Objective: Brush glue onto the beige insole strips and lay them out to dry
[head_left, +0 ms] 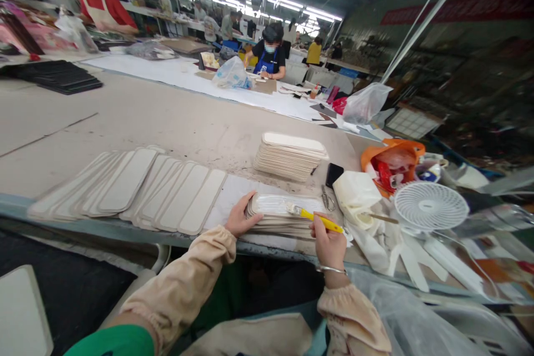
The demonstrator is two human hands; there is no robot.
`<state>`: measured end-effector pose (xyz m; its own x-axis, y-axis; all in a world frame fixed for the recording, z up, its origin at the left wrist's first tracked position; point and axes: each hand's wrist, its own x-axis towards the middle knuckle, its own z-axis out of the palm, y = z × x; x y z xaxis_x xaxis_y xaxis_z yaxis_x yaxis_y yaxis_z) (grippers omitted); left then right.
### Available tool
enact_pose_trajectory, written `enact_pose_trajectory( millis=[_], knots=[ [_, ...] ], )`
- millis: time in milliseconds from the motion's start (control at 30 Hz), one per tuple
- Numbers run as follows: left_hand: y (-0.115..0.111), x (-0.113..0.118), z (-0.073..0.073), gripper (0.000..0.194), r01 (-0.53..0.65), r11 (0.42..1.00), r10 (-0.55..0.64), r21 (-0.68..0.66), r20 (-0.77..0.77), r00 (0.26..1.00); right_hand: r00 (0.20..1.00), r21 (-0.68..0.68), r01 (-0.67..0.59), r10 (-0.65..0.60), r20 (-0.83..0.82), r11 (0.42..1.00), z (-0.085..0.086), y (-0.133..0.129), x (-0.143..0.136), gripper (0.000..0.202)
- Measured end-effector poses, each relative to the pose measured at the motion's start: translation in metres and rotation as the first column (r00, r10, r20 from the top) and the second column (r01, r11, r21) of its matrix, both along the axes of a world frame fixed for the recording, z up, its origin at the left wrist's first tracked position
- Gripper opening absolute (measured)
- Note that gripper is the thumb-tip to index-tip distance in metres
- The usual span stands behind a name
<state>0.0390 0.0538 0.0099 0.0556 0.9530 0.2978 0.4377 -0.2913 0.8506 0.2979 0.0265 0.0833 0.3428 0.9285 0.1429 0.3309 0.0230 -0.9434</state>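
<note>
My right hand (329, 242) is closed round the yellow handle of a paintbrush (319, 219). The bristles rest on the top of a low stack of pale, round-cornered panels (275, 206), where white, wet-looking streaks show. At the stack's left end, my left hand (242, 217) grips the panels, thumb along the near side and fingers at the far corner. More panels of the same shape lie fanned out (179, 192) to the left, overlapping one another. Behind the brushed stack stands a taller, neat stack (290, 156).
Right of the stacks lie a black phone (334, 174), scissors (328, 198), a white container (356, 189), an orange bag (392, 161) and a white fan (431, 206). Dark sheets (62, 77) lie at far left. Across the table (183, 117) a person in a blue apron (269, 58) works.
</note>
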Motion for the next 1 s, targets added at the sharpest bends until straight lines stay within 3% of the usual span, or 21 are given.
enact_pose_trajectory(
  millis=[133,267,433,1000],
  knots=[
    [0.000,0.000,0.000,0.068,-0.005,1.000,0.005,0.000,-0.014,1.000,0.980,0.037,0.153,-0.157,0.123,0.988,-0.001,0.000,0.025,0.049],
    [0.000,0.000,-0.001,0.066,-0.012,1.000,0.012,0.001,-0.020,1.000,0.981,0.066,0.182,-0.185,0.055,0.981,-0.004,-0.011,0.029,0.049],
    [0.000,0.000,-0.001,0.065,-0.020,1.000,0.020,0.000,-0.027,0.999,0.993,0.040,0.098,-0.095,-0.066,0.994,-0.010,-0.021,0.015,0.049],
    [0.002,0.000,-0.006,0.067,-0.009,0.999,0.009,0.042,-0.003,1.000,0.974,0.059,-0.153,0.161,-0.159,0.986,-0.008,-0.034,-0.029,0.038]
  ],
)
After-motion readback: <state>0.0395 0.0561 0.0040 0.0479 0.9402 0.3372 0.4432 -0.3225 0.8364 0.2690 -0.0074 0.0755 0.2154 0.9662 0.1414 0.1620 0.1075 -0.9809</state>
